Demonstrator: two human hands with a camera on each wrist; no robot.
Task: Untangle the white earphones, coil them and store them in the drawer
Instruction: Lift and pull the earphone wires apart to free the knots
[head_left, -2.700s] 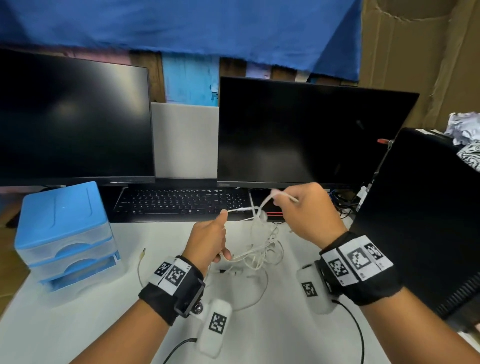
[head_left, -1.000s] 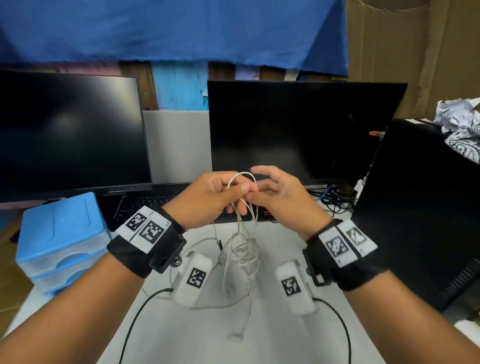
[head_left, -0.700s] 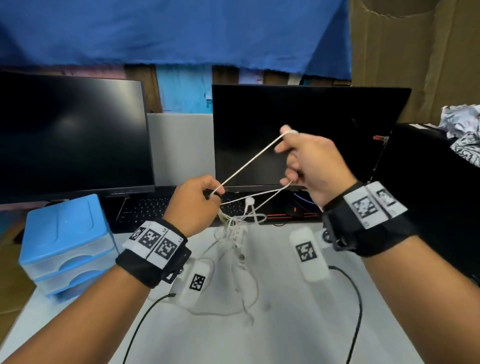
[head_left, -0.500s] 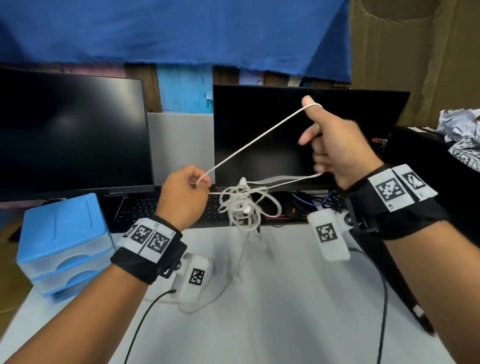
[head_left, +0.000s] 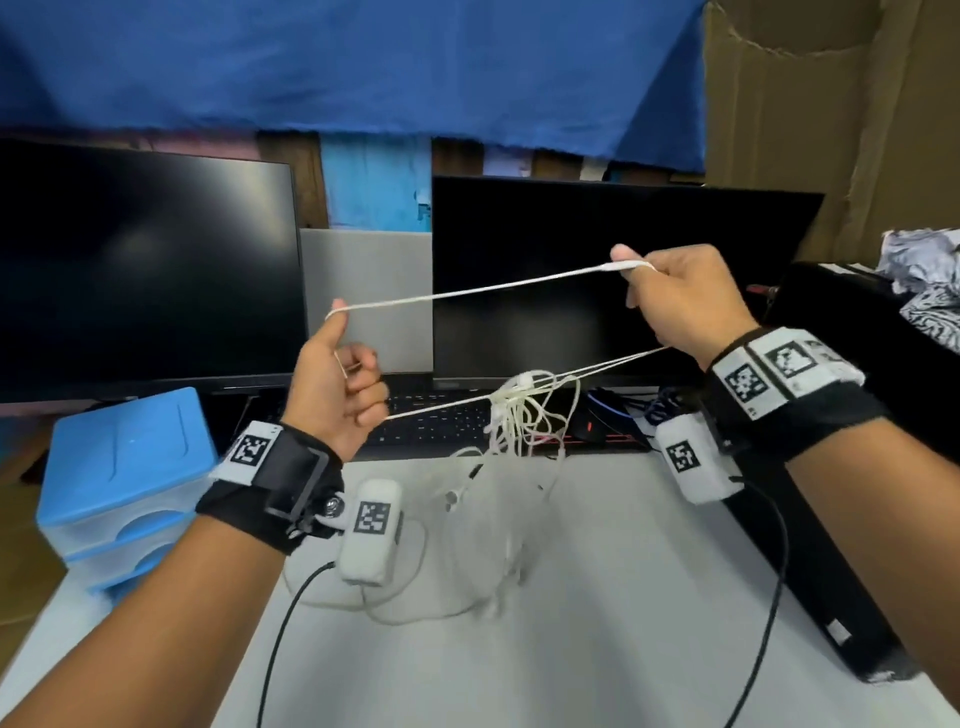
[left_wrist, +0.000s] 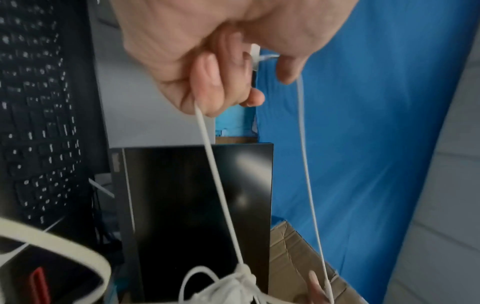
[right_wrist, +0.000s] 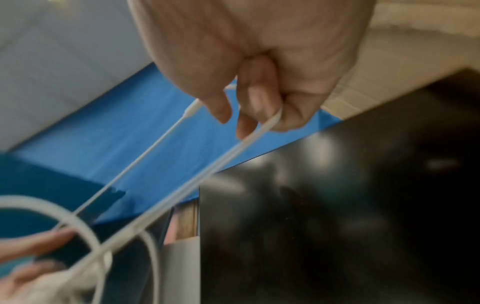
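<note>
The white earphones (head_left: 519, 405) hang in the air between both hands, above the white desk (head_left: 597, 597). One strand runs taut from my left thumb to my right thumb and forefinger. Lower strands meet in a tangled knot (left_wrist: 233, 286), and loose loops trail down to the desk. My left hand (head_left: 343, 374) grips the cable (left_wrist: 215, 176) in curled fingers. My right hand (head_left: 670, 296) pinches the cable (right_wrist: 228, 156) at a thicker white piece. The blue drawer unit (head_left: 124, 483) stands at the left edge, its drawers closed.
Two dark monitors (head_left: 145, 270) (head_left: 597, 275) stand behind, with a black keyboard (head_left: 436, 421) below them. A black computer case (head_left: 857, 374) lies at the right. Black sensor cables (head_left: 275, 639) run across the desk from my wrists.
My hands have drawn apart, stretching the cable. The right hand rose high, then came down to the right. The left hand lifted, and the tangle rose off the desk.
</note>
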